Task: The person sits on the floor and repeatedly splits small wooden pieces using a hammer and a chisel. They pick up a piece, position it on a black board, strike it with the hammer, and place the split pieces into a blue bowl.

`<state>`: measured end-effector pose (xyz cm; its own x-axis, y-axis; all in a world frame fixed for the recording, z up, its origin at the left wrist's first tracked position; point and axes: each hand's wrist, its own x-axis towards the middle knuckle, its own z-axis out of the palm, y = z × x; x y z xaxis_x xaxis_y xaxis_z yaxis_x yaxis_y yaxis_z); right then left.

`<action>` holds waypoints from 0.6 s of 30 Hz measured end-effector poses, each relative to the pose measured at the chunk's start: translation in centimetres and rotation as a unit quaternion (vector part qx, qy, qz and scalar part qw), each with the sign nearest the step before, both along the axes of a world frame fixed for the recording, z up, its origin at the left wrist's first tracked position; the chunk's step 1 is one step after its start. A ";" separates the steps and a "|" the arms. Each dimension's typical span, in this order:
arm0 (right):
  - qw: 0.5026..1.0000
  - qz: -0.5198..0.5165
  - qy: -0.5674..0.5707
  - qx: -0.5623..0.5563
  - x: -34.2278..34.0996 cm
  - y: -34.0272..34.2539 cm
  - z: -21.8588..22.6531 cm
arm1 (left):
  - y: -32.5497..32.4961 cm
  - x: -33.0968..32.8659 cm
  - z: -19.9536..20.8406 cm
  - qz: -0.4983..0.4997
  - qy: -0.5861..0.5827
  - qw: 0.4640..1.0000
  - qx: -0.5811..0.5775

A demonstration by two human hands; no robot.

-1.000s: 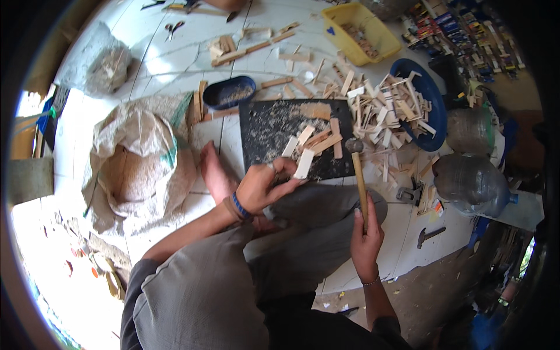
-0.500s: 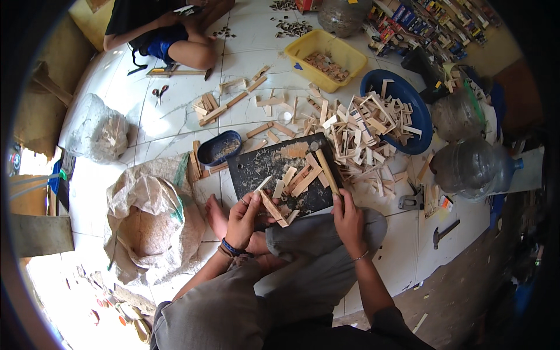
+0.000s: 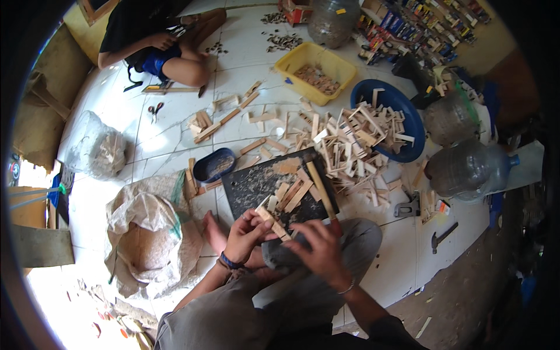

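Observation:
Over the near edge of a black board [image 3: 242, 192], my left hand [image 3: 242, 236] grips a small joined piece of light wood strips [image 3: 272, 223], thumb on top, tilted down toward the right. My right hand [image 3: 319, 249] is beside the lower end of that wood piece, its fingers spread and slightly bent; whether a fingertip touches it I cannot tell. A long wooden stick [image 3: 320, 188] with a reddish lower end lies along the board's right side, just beyond my right hand. Short wood strips [image 3: 296, 193] and shavings lie on the board.
A heap of wood pieces [image 3: 350, 146] spills from a blue basin [image 3: 416, 119]. Nearby are a yellow tub [image 3: 284, 71], a small blue tray [image 3: 201, 169], an open sack [image 3: 125, 198], a staple gun [image 3: 406, 207], a hammer [image 3: 443, 238] and scissors [image 3: 155, 111]. Another person [image 3: 175, 58] sits far left.
My right hand has let go of the long stick and moved left to the wood piece's lower end. The left hand still holds the piece, now turned somewhat. The view has shifted slightly.

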<state>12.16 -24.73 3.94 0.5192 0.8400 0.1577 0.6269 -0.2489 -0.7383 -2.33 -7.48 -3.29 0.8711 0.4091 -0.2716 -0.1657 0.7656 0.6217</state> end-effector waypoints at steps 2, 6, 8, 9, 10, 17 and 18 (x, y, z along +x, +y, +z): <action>1.000 0.001 -0.019 0.015 -1.0 1.2 -0.3 | 0.0 0.0 0.2 -0.027 0.014 0.999 0.044; 0.995 -0.056 0.062 0.046 1.3 1.7 0.0 | 0.2 -0.4 0.7 -0.033 0.028 0.996 0.075; 0.992 -0.107 -0.011 0.061 4.9 1.8 0.8 | 0.4 -0.4 0.7 -0.029 0.051 0.985 0.160; 0.989 -0.136 -0.023 0.061 7.0 1.8 1.3 | 0.6 -0.3 0.7 -0.021 0.076 0.975 0.206; 0.984 -0.148 -0.069 0.066 9.2 1.8 1.9 | 0.6 -0.3 0.7 -0.018 0.141 0.959 0.244; 0.928 -0.222 -0.286 0.086 20.3 2.3 5.1 | 1.7 -1.2 1.9 0.126 0.243 0.799 0.536; 0.926 -0.224 -0.297 0.069 21.2 2.4 5.1 | 2.0 -1.5 2.1 0.115 0.291 0.686 0.657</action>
